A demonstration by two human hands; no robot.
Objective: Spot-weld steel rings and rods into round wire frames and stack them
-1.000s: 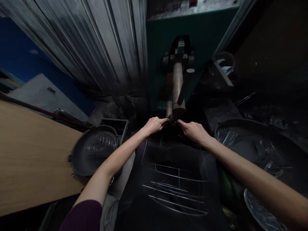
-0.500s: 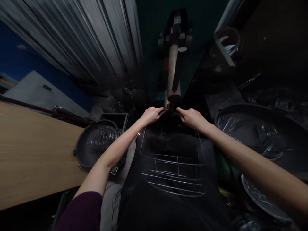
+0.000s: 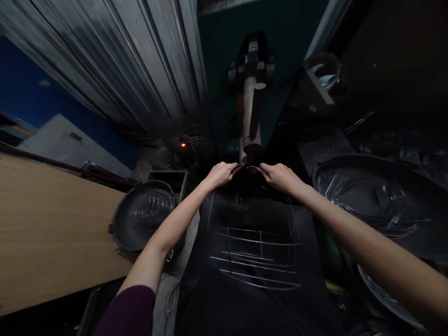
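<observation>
My left hand (image 3: 223, 174) and my right hand (image 3: 279, 176) are both closed, pinching a thin wire piece between them from its two sides. The wire belongs to, or lies against, a wire rack (image 3: 257, 266) whose curved bars hang down over a dark apron (image 3: 245, 308). A small red glow shows on the wire between my hands, right at the lower end of the machine's cylindrical electrode arm (image 3: 251, 116). Whether one or two wires are in my fingers cannot be made out.
At left, a round dark tub (image 3: 143, 214) holds curved wires beside a wooden board (image 3: 52, 233). To the right, a larger dark basin (image 3: 395, 200) contains loose wire pieces, with another wire-filled container (image 3: 388, 298) below. Corrugated metal (image 3: 140, 60) rises behind. An orange spark (image 3: 183, 145) glows at back left.
A red glow has appeared on the wire between my hands. The spark near my left forearm is gone, and one shows farther back. The view has shifted slightly; both hands keep their hold.
</observation>
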